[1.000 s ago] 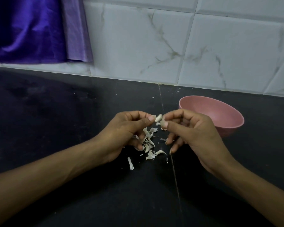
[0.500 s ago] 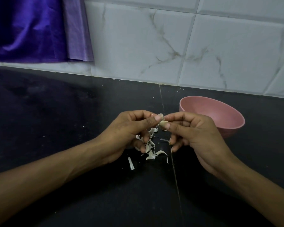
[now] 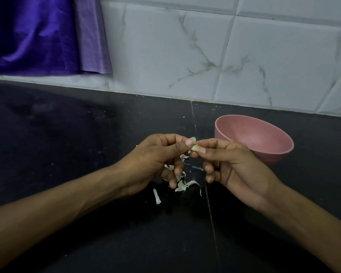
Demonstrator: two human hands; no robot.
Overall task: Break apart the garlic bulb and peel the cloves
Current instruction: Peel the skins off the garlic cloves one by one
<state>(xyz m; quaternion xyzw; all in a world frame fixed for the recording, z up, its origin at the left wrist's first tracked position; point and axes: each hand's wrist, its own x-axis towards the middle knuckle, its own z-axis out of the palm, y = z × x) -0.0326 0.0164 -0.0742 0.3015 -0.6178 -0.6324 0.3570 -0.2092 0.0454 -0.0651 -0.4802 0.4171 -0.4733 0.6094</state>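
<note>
Your dark desk (image 3: pixel 67 154) carries a pink bowl (image 3: pixel 260 142) beside your right hand (image 3: pixel 232 166). That hand and your left hand (image 3: pixel 156 160) both pinch one garlic clove (image 3: pixel 195 147) above the skin scraps (image 3: pixel 182 186). Its slick skin could let it slip from either grip onto the scraps.

purple cloth (image 3: pixel 37 34) hanging over marble-veined tiles (image 3: pixel 205 56), black counter (image 3: pixel 67 134).
</note>
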